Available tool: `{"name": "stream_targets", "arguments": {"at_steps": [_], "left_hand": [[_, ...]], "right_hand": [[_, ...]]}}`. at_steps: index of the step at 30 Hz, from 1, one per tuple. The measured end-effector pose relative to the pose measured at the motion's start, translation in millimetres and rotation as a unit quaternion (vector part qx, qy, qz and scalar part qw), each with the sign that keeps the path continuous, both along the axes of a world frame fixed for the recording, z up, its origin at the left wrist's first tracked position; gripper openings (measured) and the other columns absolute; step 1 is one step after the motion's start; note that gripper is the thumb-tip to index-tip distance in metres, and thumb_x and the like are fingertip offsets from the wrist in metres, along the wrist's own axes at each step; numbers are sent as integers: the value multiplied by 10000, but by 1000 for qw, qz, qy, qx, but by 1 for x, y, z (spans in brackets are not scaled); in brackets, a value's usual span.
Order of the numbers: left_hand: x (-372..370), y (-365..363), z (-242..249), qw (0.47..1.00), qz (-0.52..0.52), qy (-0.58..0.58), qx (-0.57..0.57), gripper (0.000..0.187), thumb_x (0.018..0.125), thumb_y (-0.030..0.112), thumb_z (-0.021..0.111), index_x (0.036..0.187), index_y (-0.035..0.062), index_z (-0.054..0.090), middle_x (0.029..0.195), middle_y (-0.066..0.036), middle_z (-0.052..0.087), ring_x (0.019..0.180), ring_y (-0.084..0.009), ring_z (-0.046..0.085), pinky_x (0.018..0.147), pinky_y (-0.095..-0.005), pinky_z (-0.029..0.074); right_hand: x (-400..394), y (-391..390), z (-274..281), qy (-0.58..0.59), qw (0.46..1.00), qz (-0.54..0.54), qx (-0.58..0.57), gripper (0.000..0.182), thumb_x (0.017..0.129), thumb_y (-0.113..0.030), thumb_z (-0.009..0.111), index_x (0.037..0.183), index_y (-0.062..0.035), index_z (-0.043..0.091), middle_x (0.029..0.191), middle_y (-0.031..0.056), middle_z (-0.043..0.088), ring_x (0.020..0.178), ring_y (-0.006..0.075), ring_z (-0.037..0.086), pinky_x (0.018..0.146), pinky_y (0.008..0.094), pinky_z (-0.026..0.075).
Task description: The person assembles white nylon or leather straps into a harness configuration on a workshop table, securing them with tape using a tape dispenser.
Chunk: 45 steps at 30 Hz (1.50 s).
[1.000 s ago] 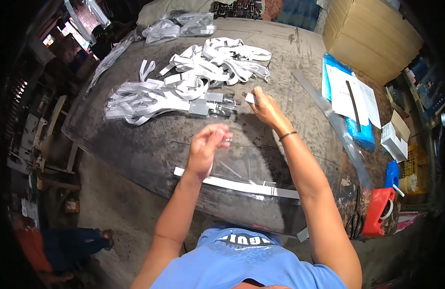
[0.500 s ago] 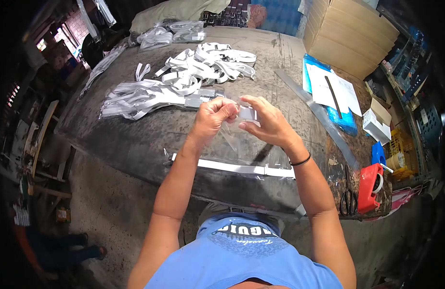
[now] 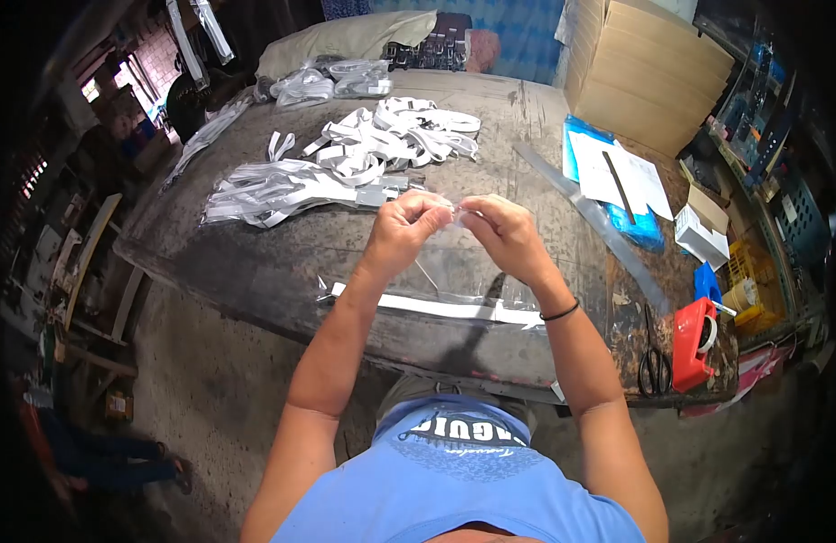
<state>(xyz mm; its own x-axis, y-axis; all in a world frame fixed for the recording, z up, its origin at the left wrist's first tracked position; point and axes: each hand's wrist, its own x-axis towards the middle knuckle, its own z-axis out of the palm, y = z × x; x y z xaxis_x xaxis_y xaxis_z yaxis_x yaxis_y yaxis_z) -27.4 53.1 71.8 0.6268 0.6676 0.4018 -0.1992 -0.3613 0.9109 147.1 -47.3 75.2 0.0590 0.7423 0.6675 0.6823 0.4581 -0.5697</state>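
My left hand [image 3: 407, 231] and my right hand [image 3: 507, 233] meet above the table with thumbs and fingers pinched. Between their fingertips is a piece of clear plastic [image 3: 452, 215], its full shape hard to make out. Below them, near the table's front edge, a white strap [image 3: 418, 307] lies lengthwise in what looks like a clear sleeve. Beyond my left hand, a bundle of white straps in clear plastic [image 3: 282, 192] is spread flat. Loose coiled white straps [image 3: 391, 136] are heaped behind it.
To the right lie a long metal ruler [image 3: 592, 224], papers [image 3: 617, 176] on blue plastic, black scissors [image 3: 654, 366] and a red tape dispenser [image 3: 694, 344]. A cardboard box [image 3: 649, 77] stands at the back right. Bagged straps [image 3: 305, 86] lie at the back left. A person's legs [image 3: 119, 462] show lower left.
My right hand has closed from a wider grip around a small whitish piece to a pinch, and its fingertips have come against my left hand's. The view has shifted slightly.
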Motion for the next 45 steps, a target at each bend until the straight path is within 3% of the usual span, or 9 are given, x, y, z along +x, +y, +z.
{"name": "stream_targets", "arguments": {"at_steps": [4, 6, 10, 15, 31, 34, 39, 45], "left_hand": [[-3, 1, -5, 994, -9, -50, -98, 138, 895, 171, 712, 905, 36, 684, 883, -24, 665, 831, -95, 617, 713, -255, 507], [-6, 4, -8, 988, -23, -54, -141, 184, 897, 195, 718, 939, 21, 676, 984, -56, 667, 799, -105, 627, 734, -265, 516], [-5, 5, -12, 992, -58, -13, -108, 165, 892, 183, 724, 917, 27, 674, 959, -48, 673, 781, -103, 628, 727, -259, 514], [-4, 1, -15, 988, -116, -43, -89, 125, 878, 137, 739, 901, 31, 677, 879, -22, 673, 809, -76, 598, 724, -236, 490], [-7, -8, -15, 992, -123, 31, -17, 160, 861, 162, 759, 893, 24, 685, 906, -4, 675, 814, -51, 575, 753, -221, 480], [-9, -9, -9, 991, -108, 74, 4, 138, 865, 133, 744, 898, 7, 697, 923, -33, 676, 870, -94, 611, 822, -256, 489], [-10, -10, -4, 982, -121, 145, -9, 148, 894, 150, 711, 894, 3, 695, 823, -27, 677, 757, -89, 608, 714, -241, 495], [-9, -6, -10, 988, -119, 98, -24, 150, 892, 164, 716, 888, 17, 687, 806, -27, 682, 756, -75, 603, 692, -235, 493]], "right_hand": [[9, -13, 2, 71, 997, -30, -13, 145, 861, -44, 664, 1004, -21, 678, 943, 132, 695, 805, 237, 668, 709, 311, 523], [11, -20, 8, 82, 996, -16, 6, 157, 851, -19, 667, 1007, -20, 679, 949, 126, 701, 792, 215, 662, 699, 305, 518], [10, -33, 27, 18, 999, -28, 21, 153, 862, -29, 652, 1012, -30, 681, 895, 117, 685, 758, 217, 652, 678, 309, 509], [12, -42, 34, -30, 999, -32, 26, 154, 870, -38, 633, 1017, -38, 680, 842, 108, 662, 724, 234, 635, 665, 323, 502], [8, -49, 39, -179, 980, -60, 68, 196, 800, -44, 670, 984, -109, 674, 746, 63, 576, 645, 244, 614, 563, 361, 485], [6, -48, 40, -210, 973, -59, 78, 200, 791, -46, 676, 978, -117, 672, 745, 57, 578, 635, 241, 616, 556, 355, 485], [6, -47, 39, -226, 969, -64, 80, 207, 774, -49, 685, 970, -112, 661, 730, 57, 567, 623, 247, 614, 553, 357, 489], [3, -47, 38, -196, 971, -112, 76, 166, 783, -49, 681, 936, -99, 641, 735, 64, 578, 624, 261, 619, 551, 361, 497]]}}
